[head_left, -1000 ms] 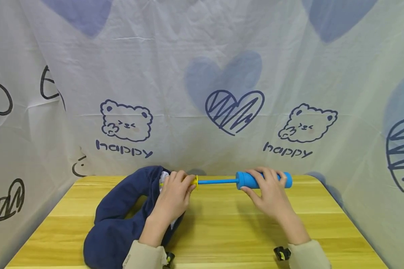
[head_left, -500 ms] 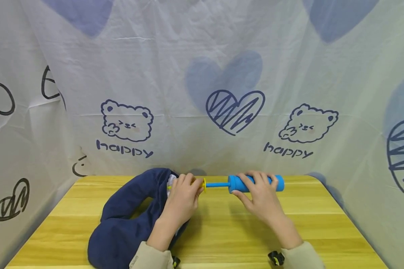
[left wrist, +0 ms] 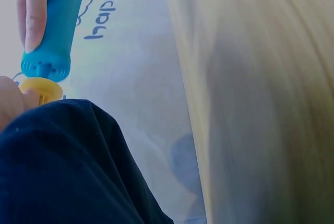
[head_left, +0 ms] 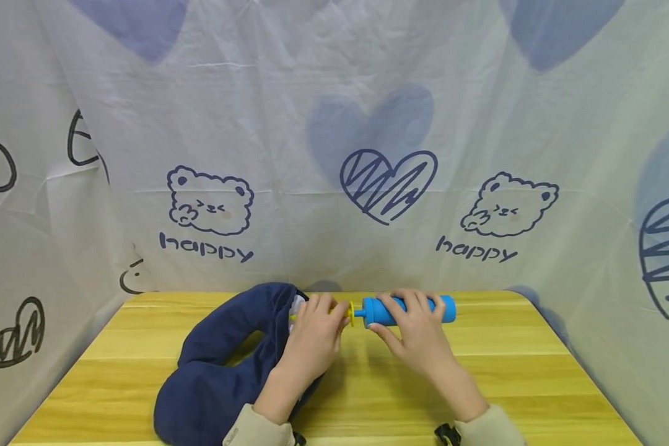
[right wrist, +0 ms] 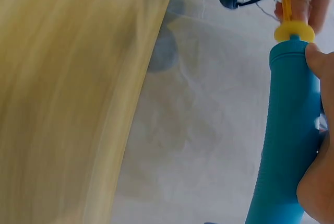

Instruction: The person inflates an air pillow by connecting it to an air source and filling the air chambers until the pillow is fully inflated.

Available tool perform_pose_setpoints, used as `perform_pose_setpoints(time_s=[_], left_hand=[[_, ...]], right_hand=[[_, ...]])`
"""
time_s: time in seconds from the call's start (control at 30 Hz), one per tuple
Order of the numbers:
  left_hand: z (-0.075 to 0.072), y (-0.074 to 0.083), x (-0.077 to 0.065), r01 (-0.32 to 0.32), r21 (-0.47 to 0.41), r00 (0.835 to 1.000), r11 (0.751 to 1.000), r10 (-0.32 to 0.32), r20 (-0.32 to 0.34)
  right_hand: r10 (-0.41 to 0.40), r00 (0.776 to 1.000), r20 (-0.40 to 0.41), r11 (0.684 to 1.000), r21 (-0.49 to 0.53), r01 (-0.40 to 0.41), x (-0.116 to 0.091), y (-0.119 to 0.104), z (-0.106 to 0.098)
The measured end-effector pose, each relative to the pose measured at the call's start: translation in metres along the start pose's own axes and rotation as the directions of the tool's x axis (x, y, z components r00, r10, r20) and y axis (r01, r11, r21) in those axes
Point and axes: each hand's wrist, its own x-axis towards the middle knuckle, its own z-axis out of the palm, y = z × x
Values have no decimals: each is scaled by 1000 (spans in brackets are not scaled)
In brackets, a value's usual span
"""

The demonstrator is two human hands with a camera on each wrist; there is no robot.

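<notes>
A blue hand air pump (head_left: 445, 308) lies level across the two hands, with a yellow flanged end piece (right wrist: 294, 31). My right hand (head_left: 418, 334) grips the blue barrel, fingers over the top and thumb at the near side. My left hand (head_left: 316, 334) pinches the yellow piece, whose other end meets the white inner part at the opening of a navy U-shaped neck pillow (head_left: 201, 387). Only a short stretch of blue rod shows between barrel and yellow flange. The exact joint at the pillow is hidden behind my left fingers.
A light wood-grain table (head_left: 513, 365) lies beneath. Behind and at both sides hangs a pale cloth (head_left: 312, 248) printed with hearts and bears. Dark straps with small devices show near both cuffs, such as the right wrist device (head_left: 447, 433).
The barrel has slid left with my right hand, and the exposed blue rod has become much shorter. My left hand and the pillow have shifted slightly right and nearer.
</notes>
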Motion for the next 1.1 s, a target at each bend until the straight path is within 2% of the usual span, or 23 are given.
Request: perform_pose_setpoints(time_s=[0.3,0.57,0.7,0.93,1.1], left_hand=[[2,6,-1,-14,22,1000,1000,14,7],[-2,6,0,19,-22,999,1000,-18,31],[-3,4,1,26,-26,999,999,-25,48],[-7,-6,0,33,-21,999,999,-33,35],[-11,-16,-1,54,-43,997,998,-51,62]], right_hand=[[4,1000,-15,1000,-17,-5,-1,-13,4],[-7,1000,-31,1000,-9,6,1,-10,1],[-1,1000,-11,1000,0,1,1,-7,-2],[36,999,16,999,-4,-36,1,6,-9],[47,999,28,999,-8,-46,0,18,-15]])
